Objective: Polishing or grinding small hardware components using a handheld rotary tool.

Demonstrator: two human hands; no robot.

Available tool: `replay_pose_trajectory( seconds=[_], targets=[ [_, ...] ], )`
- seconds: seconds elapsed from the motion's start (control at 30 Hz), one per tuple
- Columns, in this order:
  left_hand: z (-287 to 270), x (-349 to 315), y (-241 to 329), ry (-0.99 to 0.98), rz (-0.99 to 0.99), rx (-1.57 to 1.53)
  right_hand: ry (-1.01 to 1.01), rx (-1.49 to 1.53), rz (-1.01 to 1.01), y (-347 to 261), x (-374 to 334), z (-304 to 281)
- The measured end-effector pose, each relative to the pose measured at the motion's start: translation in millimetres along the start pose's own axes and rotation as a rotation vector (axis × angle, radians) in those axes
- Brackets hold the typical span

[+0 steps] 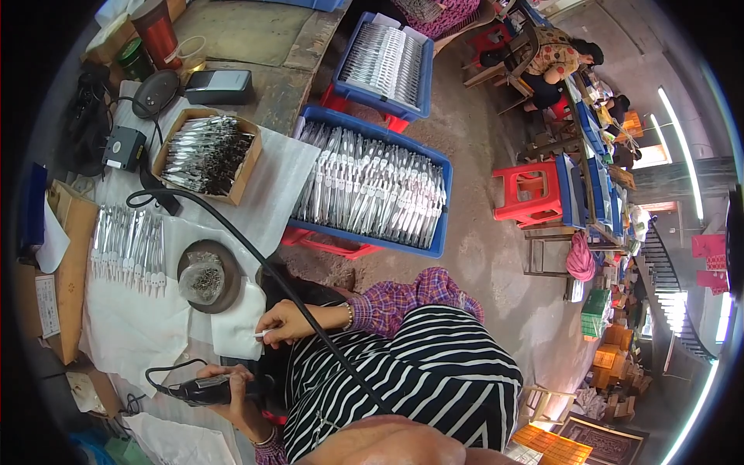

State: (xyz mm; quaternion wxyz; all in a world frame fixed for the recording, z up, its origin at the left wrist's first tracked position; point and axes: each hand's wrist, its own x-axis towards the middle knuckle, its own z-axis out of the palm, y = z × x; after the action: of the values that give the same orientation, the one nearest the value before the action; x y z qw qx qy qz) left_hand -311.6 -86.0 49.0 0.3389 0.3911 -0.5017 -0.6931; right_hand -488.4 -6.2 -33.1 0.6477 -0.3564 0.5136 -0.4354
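Note:
Low at the table's near edge, my left hand (239,391) is closed round a black corded handheld tool (203,390), whose exact kind I cannot make out. My right hand (291,322) pinches a small, slender white piece (264,334) over a white pad (239,318); most of that piece is hidden by the fingers. Just beyond the pad sits a round dark bowl (226,298) with a clear plastic bag of tiny metal parts (204,280) in it. Slender silver pieces with white ends (132,248) lie in rows on the white sheet to the left.
A cardboard box (246,180) holds slim metal pieces. Two blue crates (443,209) of similar pieces stand beside the table on red stools (333,244). A thick black cable (256,256) crosses in front of me. Other people (554,58) sit farther off, right.

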Motion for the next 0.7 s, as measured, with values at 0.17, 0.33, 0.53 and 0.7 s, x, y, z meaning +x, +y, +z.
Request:
replay_pose_trajectory(
  seconds=[0.17,0.33,0.53,0.7],
  targets=[
    [3.0,-0.8,0.7,0.022,-0.004,0.003,0.021,0.039,-0.012,-0.7,-0.8,0.1],
    [4.9,-0.6,1.6,0.023,-0.007,0.002,0.019,0.016,-0.004,-2.9,-3.0,-0.8],
    [-0.6,-0.2,-3.4,0.015,-0.003,0.006,0.008,0.004,0.004,-2.1,-2.3,-0.6],
    [-2.2,0.3,-5.8,0.029,-0.019,-0.005,0.004,0.006,0.021,-2.2,-1.9,-1.1]
  ],
)
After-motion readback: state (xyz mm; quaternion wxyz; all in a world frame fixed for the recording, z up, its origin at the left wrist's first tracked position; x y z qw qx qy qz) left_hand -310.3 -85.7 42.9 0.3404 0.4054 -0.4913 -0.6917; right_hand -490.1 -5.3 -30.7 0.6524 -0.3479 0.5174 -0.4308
